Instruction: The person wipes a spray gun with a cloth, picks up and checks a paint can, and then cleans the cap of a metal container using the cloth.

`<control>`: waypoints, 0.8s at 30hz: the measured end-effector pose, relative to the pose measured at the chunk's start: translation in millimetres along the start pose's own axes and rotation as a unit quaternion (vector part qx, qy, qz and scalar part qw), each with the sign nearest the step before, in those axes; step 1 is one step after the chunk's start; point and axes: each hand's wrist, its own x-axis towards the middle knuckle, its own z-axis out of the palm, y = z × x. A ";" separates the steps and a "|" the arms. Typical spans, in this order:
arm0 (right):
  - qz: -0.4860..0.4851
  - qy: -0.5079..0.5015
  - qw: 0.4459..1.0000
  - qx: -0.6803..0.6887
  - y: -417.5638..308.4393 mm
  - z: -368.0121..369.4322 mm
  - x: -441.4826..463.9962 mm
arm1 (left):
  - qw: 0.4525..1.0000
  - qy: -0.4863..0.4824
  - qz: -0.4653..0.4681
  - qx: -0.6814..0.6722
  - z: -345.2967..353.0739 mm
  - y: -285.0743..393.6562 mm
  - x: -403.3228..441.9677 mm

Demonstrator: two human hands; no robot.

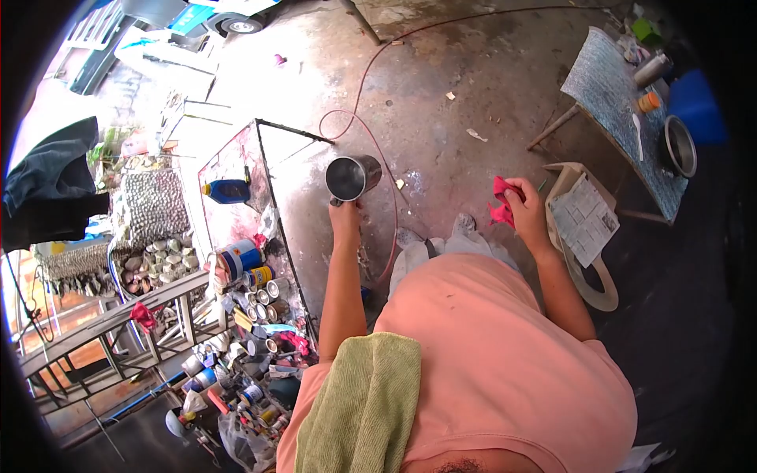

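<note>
My left hand [344, 214] is closed around the handle of a metal mug [355, 175], held out over the concrete floor. The mug's open mouth faces up toward me, and its inside looks dark grey. On the other side, my right hand [527, 209] pinches a crumpled red rag [500, 211], part of which hangs below the fingers. Just right of that hand is a beige chair [569, 175] with a sheet of newspaper [585, 218] on it. A green towel [361, 402] drapes over my left shoulder.
A low frame table [272, 185] on the left carries a blue bottle [229, 191] and several paint cans [276, 288]. A ladder [118, 327] lies beyond. A red hose [371, 130] loops across the floor. At right, another table [607, 102] bears a metal bowl [678, 147].
</note>
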 end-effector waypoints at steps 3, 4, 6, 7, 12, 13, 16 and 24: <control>-0.010 0.002 1.000 -0.011 0.8 -0.7 -0.2 | 1.000 -0.002 0.007 0.013 -1.4 2.3 1.9; -0.015 0.002 1.000 -0.015 0.9 -0.9 -0.2 | 1.000 0.003 0.007 0.017 -1.4 5.8 0.1; -0.013 0.002 1.000 -0.012 1.6 -1.3 -0.4 | 1.000 0.010 0.003 0.021 -2.2 7.9 0.0; -0.012 0.002 1.000 -0.010 2.0 -1.4 -0.7 | 1.000 0.012 -0.001 0.021 -3.7 7.0 2.3; 0.005 -0.003 1.000 0.005 1.9 -1.5 -1.1 | 0.999 0.030 0.015 0.023 -12.3 0.4 10.1; 0.008 -0.005 1.000 0.007 1.7 -1.5 -1.1 | 0.999 0.038 0.022 0.031 -14.6 -2.8 12.9; 0.000 -0.008 1.000 0.000 1.2 -1.4 -0.3 | 0.998 0.048 0.038 0.035 -20.7 -5.6 15.9; 0.002 -0.015 1.000 -0.009 0.6 0.4 0.8 | 0.998 0.021 0.006 0.054 -29.6 11.3 7.0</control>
